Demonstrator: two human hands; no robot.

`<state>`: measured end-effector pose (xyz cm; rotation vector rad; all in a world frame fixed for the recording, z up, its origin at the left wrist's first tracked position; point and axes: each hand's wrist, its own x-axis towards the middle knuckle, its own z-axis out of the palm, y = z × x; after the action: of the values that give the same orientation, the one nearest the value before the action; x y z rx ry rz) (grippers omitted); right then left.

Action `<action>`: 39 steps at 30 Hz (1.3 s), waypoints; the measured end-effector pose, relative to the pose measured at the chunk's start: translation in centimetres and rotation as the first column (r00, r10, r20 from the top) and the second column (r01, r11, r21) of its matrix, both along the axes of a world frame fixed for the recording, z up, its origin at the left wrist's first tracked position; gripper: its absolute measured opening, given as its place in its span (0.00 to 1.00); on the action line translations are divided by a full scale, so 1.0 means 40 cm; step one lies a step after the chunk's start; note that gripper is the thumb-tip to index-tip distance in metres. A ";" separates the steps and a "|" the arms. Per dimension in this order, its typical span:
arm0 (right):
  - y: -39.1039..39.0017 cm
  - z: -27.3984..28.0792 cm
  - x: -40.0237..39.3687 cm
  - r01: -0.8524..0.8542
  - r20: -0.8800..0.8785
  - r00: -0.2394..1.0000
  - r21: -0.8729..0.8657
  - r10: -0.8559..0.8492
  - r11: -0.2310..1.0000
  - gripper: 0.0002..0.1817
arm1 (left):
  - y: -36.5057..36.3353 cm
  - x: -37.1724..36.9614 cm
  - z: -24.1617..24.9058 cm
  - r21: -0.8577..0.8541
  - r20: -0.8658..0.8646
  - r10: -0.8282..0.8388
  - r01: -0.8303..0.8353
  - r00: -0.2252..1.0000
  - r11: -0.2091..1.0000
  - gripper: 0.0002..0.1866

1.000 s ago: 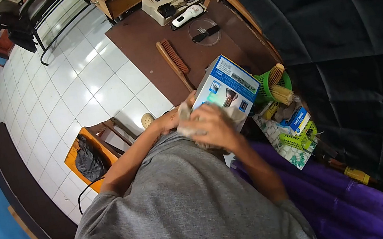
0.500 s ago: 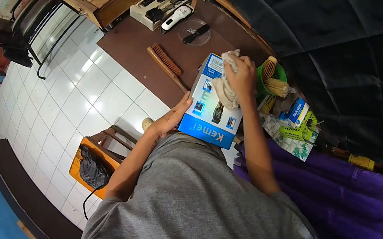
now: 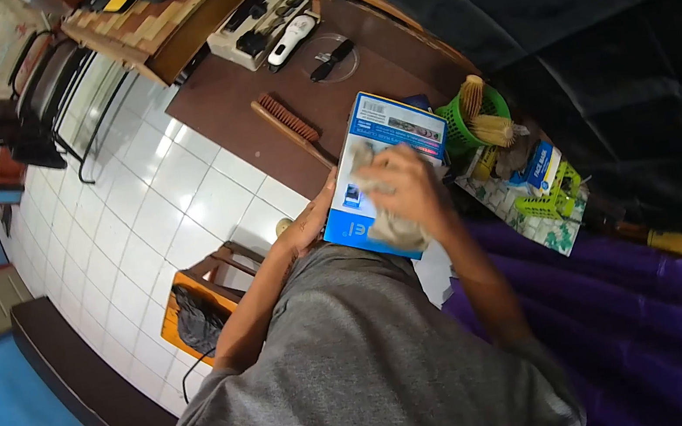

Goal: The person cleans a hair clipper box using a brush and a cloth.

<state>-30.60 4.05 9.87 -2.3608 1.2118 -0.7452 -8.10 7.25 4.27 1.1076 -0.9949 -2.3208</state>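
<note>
A blue and white Kemei hair clipper box rests slanted near my lap, its printed face up. My left hand grips the box along its left edge; some of its fingers are hidden behind it. Bunched under my right hand is a pale cloth, pressed against the lower part of the box face. The right hand is slightly blurred, with its fingers bent over the cloth. Just beyond the box, a wooden-handled brush lies on the brown tabletop.
On the tabletop are a white hair clipper, a tray of clipper parts and a clear round lid. At right stand a green basket holding brushes and a face mask box. An orange stool is at left.
My right hand has swept the cloth down the box from its upper right part towards the lower edge. The box's upper face now shows more. The whole view has shifted slightly.
</note>
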 end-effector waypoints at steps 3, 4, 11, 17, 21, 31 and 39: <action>-0.131 -0.026 -0.052 0.335 0.050 0.942 -0.096 -0.332 0.937 0.17 | -0.003 -0.001 0.002 -0.262 0.106 0.053 -0.024 0.993 0.965 0.48; -0.169 -0.027 -0.060 0.427 0.053 0.904 -0.078 -0.424 0.901 0.17 | -0.003 0.001 -0.001 -0.266 0.114 0.038 -0.006 0.993 0.964 0.48; -0.154 -0.019 -0.003 0.517 0.089 0.856 -0.115 -0.509 0.848 0.16 | 0.010 -0.001 0.058 -0.109 0.160 0.053 -0.036 0.986 0.993 0.45; 0.131 0.010 0.104 0.303 0.138 0.947 -0.093 -0.289 0.948 0.17 | 0.022 0.016 -0.014 -0.096 -0.010 0.099 -0.100 0.995 0.990 0.40; 0.135 0.008 0.058 0.417 0.107 0.905 -0.049 -0.411 0.908 0.17 | 0.016 0.006 -0.023 -0.011 0.006 0.098 -0.098 0.995 0.995 0.39; -0.217 -0.069 -0.087 0.681 0.215 0.724 -0.067 -0.656 0.729 0.18 | 0.018 -0.013 0.014 0.009 0.047 0.104 -0.105 0.993 0.994 0.42; 0.065 -0.009 -0.012 0.425 0.264 0.874 -0.009 -0.408 0.905 0.20 | 0.017 -0.004 -0.024 0.019 -0.013 0.093 -0.092 0.996 0.996 0.41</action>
<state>-31.07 6.65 9.53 -1.9828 1.6180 -1.2050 -8.26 7.94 3.32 1.1188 -0.8996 -2.2652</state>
